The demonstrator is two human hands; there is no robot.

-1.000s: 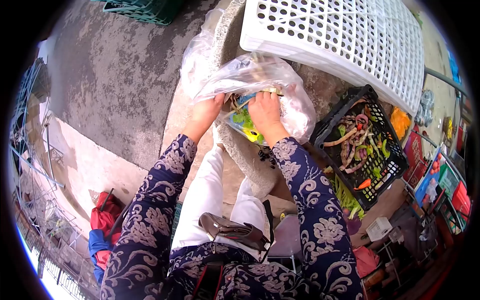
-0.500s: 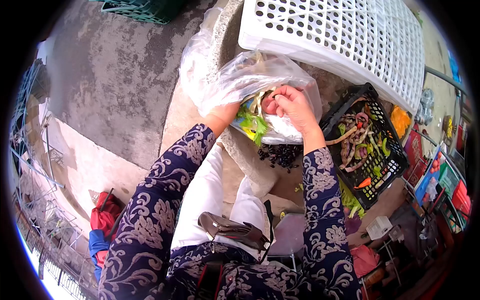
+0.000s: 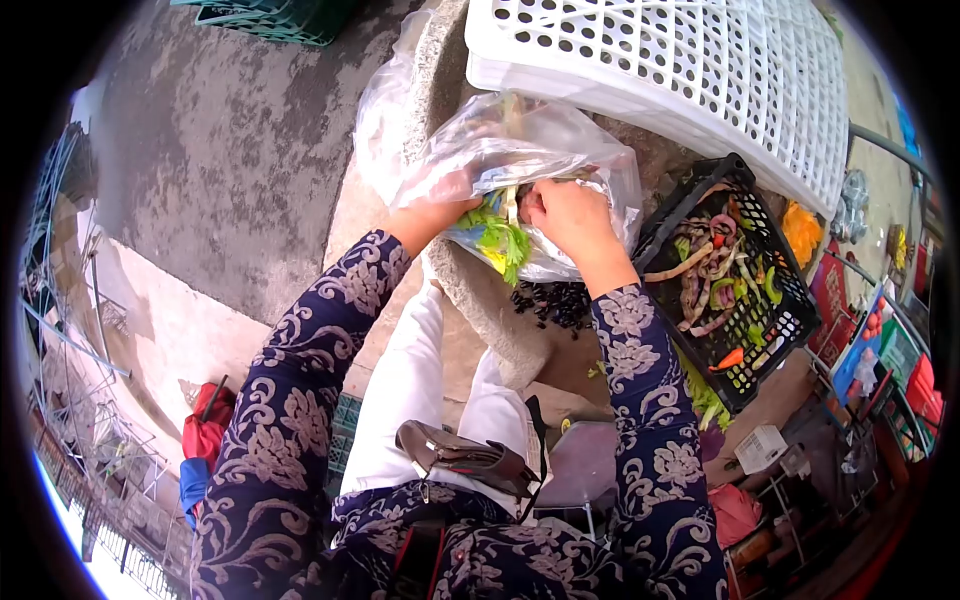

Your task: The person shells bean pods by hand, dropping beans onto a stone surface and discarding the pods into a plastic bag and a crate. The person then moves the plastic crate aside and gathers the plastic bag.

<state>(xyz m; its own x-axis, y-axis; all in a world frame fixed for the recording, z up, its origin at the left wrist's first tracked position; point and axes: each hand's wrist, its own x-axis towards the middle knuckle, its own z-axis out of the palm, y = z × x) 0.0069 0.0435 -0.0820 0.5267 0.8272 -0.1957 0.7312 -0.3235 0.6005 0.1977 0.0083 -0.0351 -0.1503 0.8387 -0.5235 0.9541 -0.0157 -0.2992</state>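
A clear plastic bag (image 3: pixel 600 155) lies open against a rough stone edge, with green leaves (image 3: pixel 505 240) and pale stalks showing at its mouth. My left hand (image 3: pixel 437 207) grips the bag's left side, its fingers partly seen through the film. Inside the bag's mouth is my right hand (image 3: pixel 575 218), its fingers curled closed beside the stalks; whatever they hold is hidden. Just below the bag lies a heap of small dark pieces (image 3: pixel 555 303), too small to name.
A black crate (image 3: pixel 742 385) with bean pods, leaves and an orange-red pepper stands at right. Above it is a white perforated plastic crate (image 3: pixel 660 50). The stone edge (image 3: pixel 490 312) curves below the bag. A green crate (image 3: pixel 280 22) sits at the top left.
My right hand has gone lower and deeper into the bag, its back now turned up. My left hand has shifted slightly left, and the bag's film has moved with it.
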